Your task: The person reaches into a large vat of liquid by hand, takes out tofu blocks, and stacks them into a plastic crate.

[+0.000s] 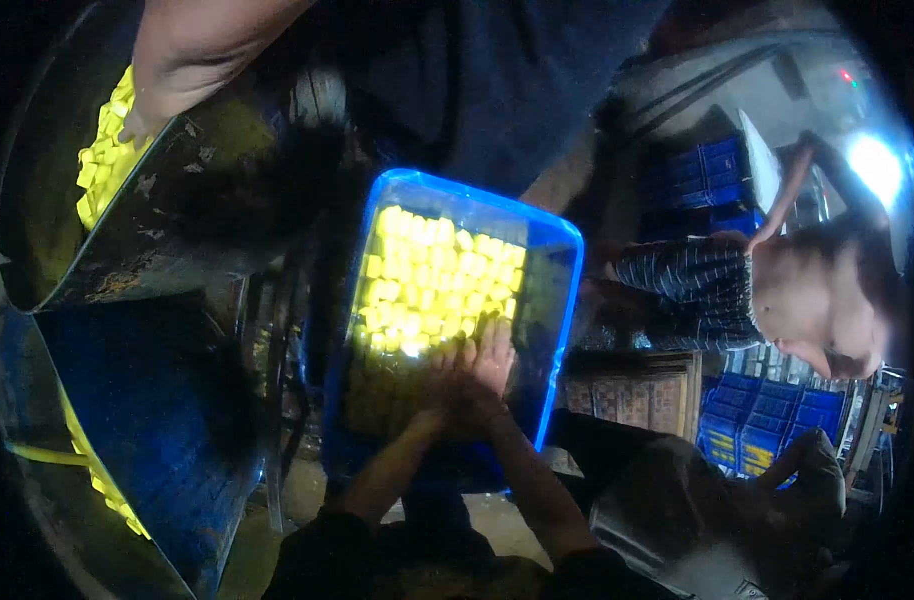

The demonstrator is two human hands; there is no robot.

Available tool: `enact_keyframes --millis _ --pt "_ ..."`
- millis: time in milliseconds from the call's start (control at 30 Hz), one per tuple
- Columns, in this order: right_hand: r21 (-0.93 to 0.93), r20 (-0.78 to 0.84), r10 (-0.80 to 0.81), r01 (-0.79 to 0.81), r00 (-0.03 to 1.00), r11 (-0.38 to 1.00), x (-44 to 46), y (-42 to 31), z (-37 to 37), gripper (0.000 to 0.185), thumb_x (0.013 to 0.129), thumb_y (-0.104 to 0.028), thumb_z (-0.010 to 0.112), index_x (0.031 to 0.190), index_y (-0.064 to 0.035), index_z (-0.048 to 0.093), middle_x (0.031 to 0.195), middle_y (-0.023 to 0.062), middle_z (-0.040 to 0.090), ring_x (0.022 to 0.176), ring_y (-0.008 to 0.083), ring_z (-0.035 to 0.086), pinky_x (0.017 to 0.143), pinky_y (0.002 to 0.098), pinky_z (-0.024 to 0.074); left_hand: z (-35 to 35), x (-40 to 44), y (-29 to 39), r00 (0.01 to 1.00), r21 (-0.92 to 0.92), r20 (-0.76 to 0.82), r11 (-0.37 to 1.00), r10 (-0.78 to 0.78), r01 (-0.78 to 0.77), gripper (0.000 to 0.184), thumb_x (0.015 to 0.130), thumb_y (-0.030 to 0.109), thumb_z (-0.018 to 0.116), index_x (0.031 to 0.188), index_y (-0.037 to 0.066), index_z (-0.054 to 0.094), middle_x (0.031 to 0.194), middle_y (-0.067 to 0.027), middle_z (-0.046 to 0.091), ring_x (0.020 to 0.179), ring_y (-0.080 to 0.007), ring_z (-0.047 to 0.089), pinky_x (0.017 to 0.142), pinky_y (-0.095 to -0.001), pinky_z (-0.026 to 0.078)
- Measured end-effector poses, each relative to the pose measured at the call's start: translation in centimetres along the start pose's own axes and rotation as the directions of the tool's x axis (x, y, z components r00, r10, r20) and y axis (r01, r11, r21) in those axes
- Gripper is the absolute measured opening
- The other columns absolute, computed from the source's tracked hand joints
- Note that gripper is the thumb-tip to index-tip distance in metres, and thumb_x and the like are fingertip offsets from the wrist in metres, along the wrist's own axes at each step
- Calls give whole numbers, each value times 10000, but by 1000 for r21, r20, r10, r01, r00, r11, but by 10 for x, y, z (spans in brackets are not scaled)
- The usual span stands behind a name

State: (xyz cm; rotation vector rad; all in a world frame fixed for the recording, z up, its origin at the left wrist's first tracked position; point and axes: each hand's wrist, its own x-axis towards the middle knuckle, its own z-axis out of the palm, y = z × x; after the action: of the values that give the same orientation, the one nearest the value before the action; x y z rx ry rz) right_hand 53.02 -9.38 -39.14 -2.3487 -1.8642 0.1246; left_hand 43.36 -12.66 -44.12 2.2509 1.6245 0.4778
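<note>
A blue plastic crate (567, 330) stands in front of me, with many small bright yellow blocks (427, 270) in it. Both my hands are inside, side by side at the near edge of the lit blocks. My right hand (492, 358) lies with fingers stretched out over the blocks at the right. Close against it, my left hand (449, 368) is in shadow, its fingers pointing forward onto the blocks. Neither hand visibly grips a block. The near part of the crate is dark, so its contents there are hard to make out.
At upper left another person's arm (192, 60) reaches to yellow blocks (107, 165) in a dark metal container (167, 225). A dark blue metal chute (152, 400) stands below it. On the right are a person in striped shorts (687, 290) and stacked blue crates (772, 410).
</note>
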Motion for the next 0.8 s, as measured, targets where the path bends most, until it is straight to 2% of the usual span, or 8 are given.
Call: enact_keyframes --millis 100,167,267,300,400,500,600,800 --pt "-129 240 -153 188 959 974 -20 11 12 656 870 -391 466 1370 -6 286 1436 183 278 1333 336 248 1056 536 223 -31 -13 1 990 -94 34 985 -140 143 337 777 256 538 1064 81 561 1143 -150 520 1011 -333 493 850 -481 396" --pt "-88 299 -152 186 942 979 -29 23 40 501 821 -313 513 1264 -84 460 1345 216 362 1272 357 312 1020 508 278 -72 -11 8 982 -184 104 967 -157 174 334 776 214 536 1079 74 553 1165 -171 493 1048 -350 466 884 -483 381" --pt "203 275 107 -167 955 965 6 -2 -10 531 770 -272 575 1256 -90 462 1281 206 428 1180 352 405 987 460 331 -92 -13 5 979 -293 73 934 -192 205 328 782 159 538 1094 58 537 1173 -193 481 1086 -368 454 920 -467 379" --pt "98 8 17 -17 1000 995 14 -7 -9 571 727 -220 620 1257 -81 459 1233 188 470 1099 339 459 922 440 373 -95 -16 3 976 -314 -22 929 -215 198 319 789 146 541 1094 50 529 1159 -193 496 1086 -370 467 921 -449 393" --pt "138 -222 -130 164 966 977 45 -7 9 504 783 -259 589 1239 -73 483 1246 142 483 1137 318 438 895 470 366 -140 -16 12 951 -500 -67 835 -303 231 322 785 101 544 1101 40 526 1169 -195 484 1099 -383 458 939 -446 386" --pt "102 -68 18 -11 998 995 58 -4 -2 471 752 -287 619 1192 -141 535 1187 93 513 1069 286 460 842 448 389 -158 -31 2 953 -515 -119 838 -279 181 335 794 110 545 1121 37 527 1144 -204 490 1083 -398 460 947 -445 380" --pt "129 -83 -166 176 983 976 68 -3 1 427 732 -328 647 1123 -170 580 1158 81 524 1027 281 472 822 450 396 -174 -46 3 932 -498 -14 811 -362 308 366 795 100 551 1153 32 511 1119 -222 491 1072 -388 472 956 -433 377" --pt "119 58 -28 21 998 993 75 2 7 366 704 -303 691 1004 -104 626 911 139 629 909 321 581 737 432 480 -198 -60 0 916 -503 -37 799 -400 329 400 781 111 576 1166 22 514 1092 -208 521 1051 -363 499 943 -414 388"
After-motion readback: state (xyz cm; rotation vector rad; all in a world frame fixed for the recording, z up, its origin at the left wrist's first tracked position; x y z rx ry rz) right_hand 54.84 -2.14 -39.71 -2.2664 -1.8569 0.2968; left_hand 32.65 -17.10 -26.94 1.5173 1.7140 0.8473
